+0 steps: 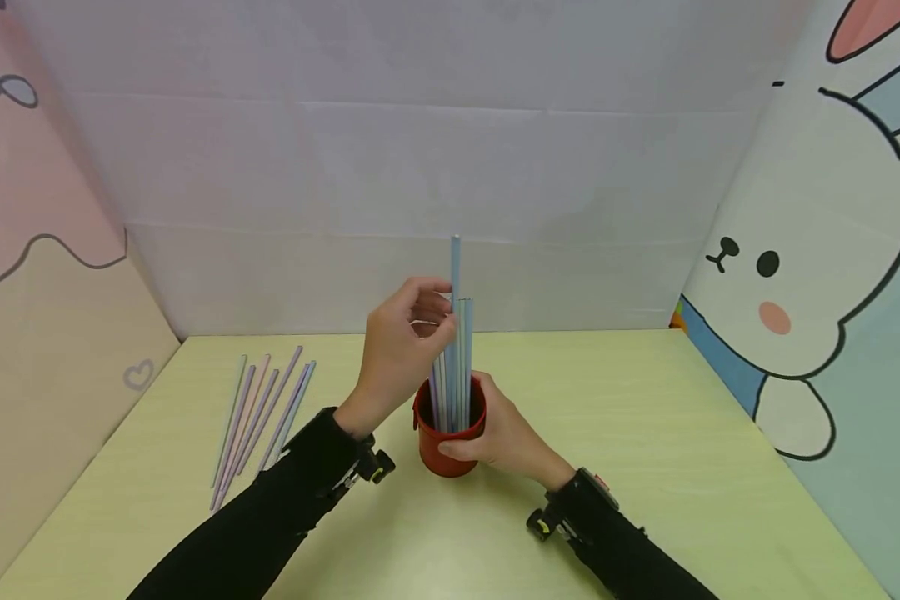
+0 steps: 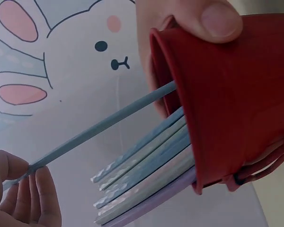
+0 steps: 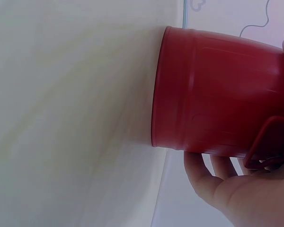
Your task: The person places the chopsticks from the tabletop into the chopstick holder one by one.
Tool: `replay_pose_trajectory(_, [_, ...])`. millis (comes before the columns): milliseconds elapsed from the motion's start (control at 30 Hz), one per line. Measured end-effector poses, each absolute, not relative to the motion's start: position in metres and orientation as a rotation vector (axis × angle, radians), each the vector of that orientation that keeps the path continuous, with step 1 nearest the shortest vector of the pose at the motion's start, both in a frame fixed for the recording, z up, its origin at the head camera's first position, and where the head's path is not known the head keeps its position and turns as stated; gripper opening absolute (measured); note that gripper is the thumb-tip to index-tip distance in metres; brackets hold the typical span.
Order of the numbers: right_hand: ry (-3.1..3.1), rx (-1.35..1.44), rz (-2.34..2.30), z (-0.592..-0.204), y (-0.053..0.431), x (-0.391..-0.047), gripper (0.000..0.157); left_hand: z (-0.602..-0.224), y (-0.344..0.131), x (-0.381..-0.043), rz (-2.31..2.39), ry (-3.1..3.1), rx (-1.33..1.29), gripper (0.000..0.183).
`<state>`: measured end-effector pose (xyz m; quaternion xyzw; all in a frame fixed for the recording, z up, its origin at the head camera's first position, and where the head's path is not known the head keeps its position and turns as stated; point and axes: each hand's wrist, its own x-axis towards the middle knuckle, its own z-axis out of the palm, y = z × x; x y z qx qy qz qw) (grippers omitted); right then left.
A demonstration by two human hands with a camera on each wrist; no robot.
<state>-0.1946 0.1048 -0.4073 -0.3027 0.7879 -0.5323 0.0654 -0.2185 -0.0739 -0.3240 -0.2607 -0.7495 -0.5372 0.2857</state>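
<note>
My left hand (image 1: 401, 337) pinches a blue chopstick (image 1: 455, 265) near its upper end, between thumb and fingers. This chopstick stands taller than the others, and its lower end is hidden inside a small red bucket (image 1: 442, 458). Several pastel chopsticks (image 2: 146, 163) lean together in the bucket, their textured tips sticking out past the rim. With fingers and thumb curled around the bucket's side, my right hand (image 1: 506, 433) holds it at the table. In the right wrist view, the bucket's folded wire handle (image 3: 270, 142) shows near the palm.
Several more chopsticks (image 1: 251, 417), purple, pink, green and blue, lie loosely spread on the left of the pale yellow table (image 1: 645, 417). A white sheet (image 1: 420, 167) hangs behind the table, with cartoon-printed panels at both sides.
</note>
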Motion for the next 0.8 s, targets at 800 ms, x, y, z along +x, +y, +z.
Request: replay_pose_trajectory(800, [2.375, -0.899, -1.624, -0.417, 0.104, -0.200, 0.086, -0.366, -0.069, -0.223, -1.427, -2.157, -0.661, 0.032])
